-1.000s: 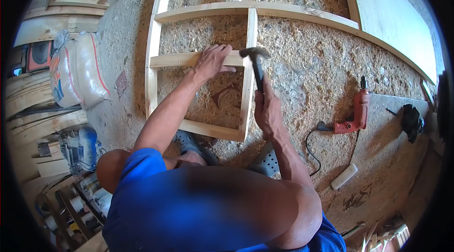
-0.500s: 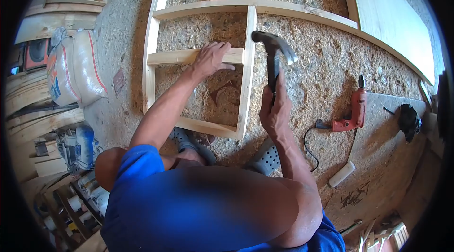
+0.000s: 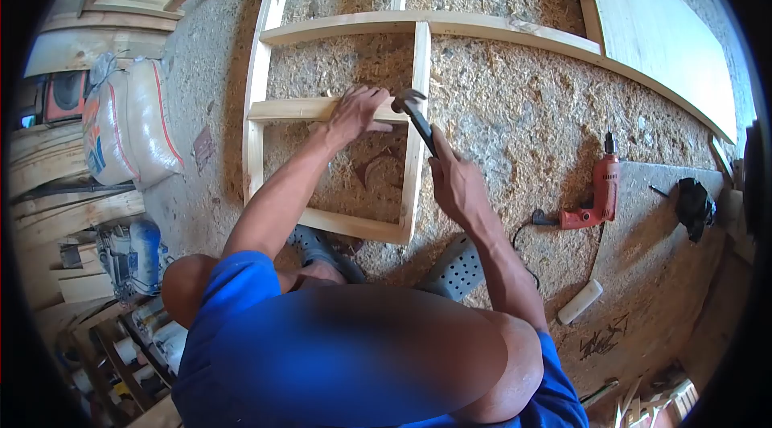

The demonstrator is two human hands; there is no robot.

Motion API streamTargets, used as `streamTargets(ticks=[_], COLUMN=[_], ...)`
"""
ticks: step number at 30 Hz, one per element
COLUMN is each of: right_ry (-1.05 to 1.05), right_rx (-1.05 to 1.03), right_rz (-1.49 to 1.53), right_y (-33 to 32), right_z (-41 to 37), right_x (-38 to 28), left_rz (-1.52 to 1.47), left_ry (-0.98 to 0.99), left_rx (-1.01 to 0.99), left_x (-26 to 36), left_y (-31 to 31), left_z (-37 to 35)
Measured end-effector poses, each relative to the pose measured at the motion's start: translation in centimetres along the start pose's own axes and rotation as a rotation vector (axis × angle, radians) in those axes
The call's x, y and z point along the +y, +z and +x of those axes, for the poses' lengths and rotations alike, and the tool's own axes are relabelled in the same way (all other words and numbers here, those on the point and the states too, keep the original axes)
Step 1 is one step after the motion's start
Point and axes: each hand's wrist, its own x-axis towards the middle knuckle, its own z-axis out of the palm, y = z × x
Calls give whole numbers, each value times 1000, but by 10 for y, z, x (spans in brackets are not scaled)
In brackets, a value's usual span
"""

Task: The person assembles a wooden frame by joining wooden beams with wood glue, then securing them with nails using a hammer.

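My left hand (image 3: 355,116) is wrapped over a short wooden crosspiece (image 3: 293,110), near its right end. That crosspiece spans two longer rails of a pale wooden frame (image 3: 416,147) lying on the floor. In my right hand (image 3: 460,187) is a claw hammer (image 3: 418,118), held by its dark handle. The hammer's head is at the joint of the crosspiece and the right rail, just right of my left fingers. Whether it touches the wood I cannot tell.
A red drill (image 3: 603,191) with a cord lies to the right, beside a white cylinder (image 3: 581,302) and a black bag (image 3: 696,209). Filled sacks (image 3: 133,122) and a blue tool (image 3: 145,255) are at left. A pale panel (image 3: 659,34) lies upper right. Wood shavings cover the floor.
My right hand has swung the hammer left and down, from right of the rail to the crosspiece's end. My left hand stays on the crosspiece. The view has shifted slightly.
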Motion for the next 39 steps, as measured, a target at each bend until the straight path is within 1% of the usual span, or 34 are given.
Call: streamTargets(ticks=[1, 2, 3, 5, 6, 7, 8, 9, 10, 11, 13, 17, 18, 21, 23, 26, 29, 31, 32, 33, 35, 36, 38, 39], right_ry=[-13, -82, -70, -49, 1, 0, 76, 151, 57, -70, -17, -30, -37, -26, 30, -11, 14, 28, 33, 30, 142, 161, -8, -76], right_rx=[60, 165, 162, 256, 235, 235, 64, -104, -65, 80, 28, 2, 22, 49, 30, 77, 77, 133, 168, 164, 83, 39, 101, 110], right_rz=[134, 176, 177, 170, 191, 192, 78, -37, -56, -45, -109, -156, -120, -79, -57, 16, 97, 141, 182, 183, 225, 237, 220, 218], right_y=[0, -3, 1, 7, 6, 6, 6, 7, 17, 37, 35, 32, 35, 44, 49, 51, 55, 58, 59, 55, 32, 14, -8, -21], right_z=[-7, -13, -16, -12, -12, -10, -9, -8, -11, -14, -17, -14, -19, -23, -21, -32, -42, -45, -49, -48, -36, -24, 8, 26], right_x=[-5, -9, -5, 8, 12, 15, 17, 21, 27, 36, 20, 5, 2, 4, 10, 6, 11, 20, 23, 24, 21, 13, 18, 17], left_rz=[-2, -27, -46, -48, 4, 57, 57, 59, 59, 52, 50, 91, 15, 60, 87, 98, 102, -43, 5, 5, 96, 100, 37, 38], left_ry=[-3, 19, 41, 41, 3, -36, -33, 2, 34, 34, -27, 18, -48, -34, -51, -61, -50, -101, -14, -20, -54, -61, -5, -11], left_rx=[-10, 35, 99, 80, 38, -2, -4, 58, 116, 102, 2, 119, 84, 61, 20, -17, -57, -228, -154, -154, -144, -145, -68, -72], left_x=[-3, -3, -3, 0, 0, -1, -1, 0, 1, 2, -1, -4, 3, 6, 7, 6, 6, 9, 12, 13, 10, 4, -9, -9], left_y=[1, 5, 6, 4, 6, 8, 10, 9, 9, 10, 9, 20, 16, 10, 9, 10, -2, -17, -18, -14, -2, 6, 20, 18], left_z=[0, -3, -2, -1, -2, -2, -4, -3, -5, -8, -4, -6, -4, -5, -2, -6, 5, 16, 16, 17, 17, 17, 21, 23])
